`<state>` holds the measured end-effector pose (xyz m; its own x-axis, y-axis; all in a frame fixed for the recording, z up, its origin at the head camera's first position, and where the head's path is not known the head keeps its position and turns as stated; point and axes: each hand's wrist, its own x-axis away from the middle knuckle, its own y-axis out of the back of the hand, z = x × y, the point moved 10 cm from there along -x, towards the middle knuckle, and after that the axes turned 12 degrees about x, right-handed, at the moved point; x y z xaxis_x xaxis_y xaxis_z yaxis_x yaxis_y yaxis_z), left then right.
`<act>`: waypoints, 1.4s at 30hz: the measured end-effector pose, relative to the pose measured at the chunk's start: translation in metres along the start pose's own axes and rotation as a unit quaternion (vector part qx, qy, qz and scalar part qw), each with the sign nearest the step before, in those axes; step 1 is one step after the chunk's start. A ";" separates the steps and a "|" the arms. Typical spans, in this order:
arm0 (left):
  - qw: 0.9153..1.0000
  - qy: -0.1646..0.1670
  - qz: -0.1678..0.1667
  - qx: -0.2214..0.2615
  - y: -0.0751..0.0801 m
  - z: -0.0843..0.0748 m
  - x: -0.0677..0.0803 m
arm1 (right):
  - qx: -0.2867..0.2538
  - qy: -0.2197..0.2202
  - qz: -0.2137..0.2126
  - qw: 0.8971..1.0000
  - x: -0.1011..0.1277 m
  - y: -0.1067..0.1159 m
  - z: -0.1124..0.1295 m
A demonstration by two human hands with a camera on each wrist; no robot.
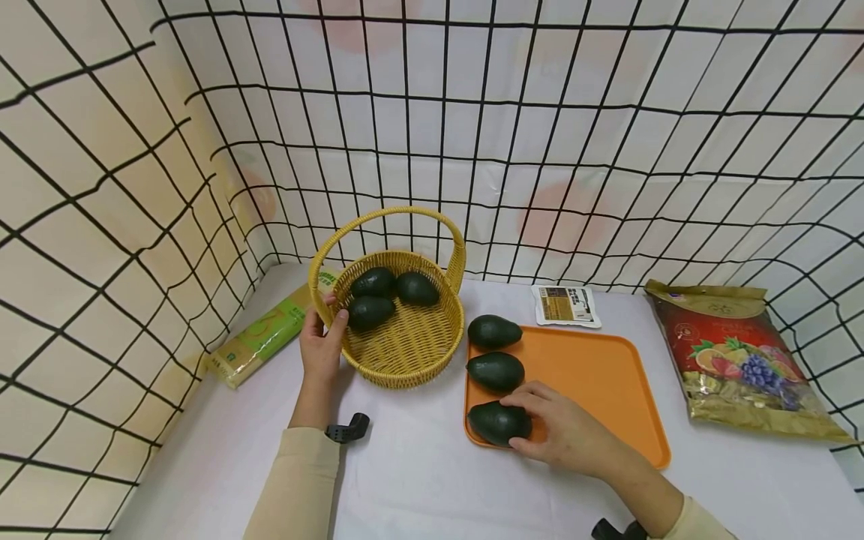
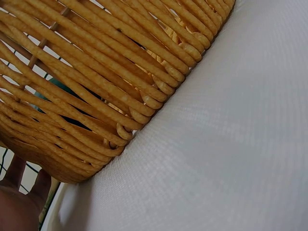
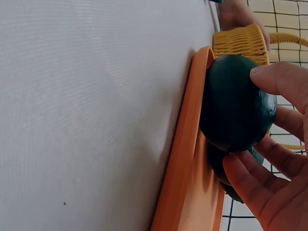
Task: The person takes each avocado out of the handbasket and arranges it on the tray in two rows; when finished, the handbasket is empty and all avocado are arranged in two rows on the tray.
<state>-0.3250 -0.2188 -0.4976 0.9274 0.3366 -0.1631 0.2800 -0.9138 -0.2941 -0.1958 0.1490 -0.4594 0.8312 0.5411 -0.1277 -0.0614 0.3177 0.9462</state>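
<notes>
The right hand (image 1: 563,435) is down on the orange tray (image 1: 607,382), fingers and thumb curled round the nearest avocado (image 1: 498,422) at the tray's front left corner. The right wrist view confirms it: the grip is clamped on that avocado (image 3: 236,103), a fingertip above and fingers (image 3: 255,187) below, the fruit sitting right against the tray's raised edge (image 3: 185,139).

Two more avocados lie on the tray behind it, the middle avocado (image 1: 496,370) and the far avocado (image 1: 493,331), lined up along the left side, apart from each other.

Over on the other side, the left hand (image 1: 322,346) holds the rim of the wicker basket (image 1: 405,352), thumb hooked over the edge, fingers on the outside wall. That grip is closed on the basket. From the left wrist, the woven wall (image 2: 96,86) fills the view, standing on the white table (image 2: 216,159).

Inside the basket, three avocados (image 1: 385,294) huddle at the back, touching or nearly so. The basket stands just beside the tray, its handle arching upright.

Around them: a green and yellow packet (image 1: 266,334) left of the basket, a small white sachet (image 1: 565,305) behind the tray, and a gold and red fruit bag (image 1: 736,360) lying well to the right.
</notes>
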 end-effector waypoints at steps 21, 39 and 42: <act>1.000 -0.004 -0.001 -0.002 0.000 0.001 -0.003 | -0.008 -0.025 0.010 1.000 -0.006 0.013 -0.001; 1.000 0.009 -0.003 -0.006 0.001 0.001 -0.002 | -0.078 -0.012 -0.015 0.997 -0.101 0.050 0.043; 1.000 0.008 -0.002 -0.001 0.001 0.001 -0.002 | -0.085 -0.025 -0.009 0.996 -0.123 0.046 0.044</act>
<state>-0.3267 -0.2202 -0.4987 0.9302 0.3365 -0.1465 0.2843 -0.9131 -0.2921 -0.2762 0.0626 -0.3874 0.8589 0.4963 -0.1261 -0.1345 0.4563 0.8796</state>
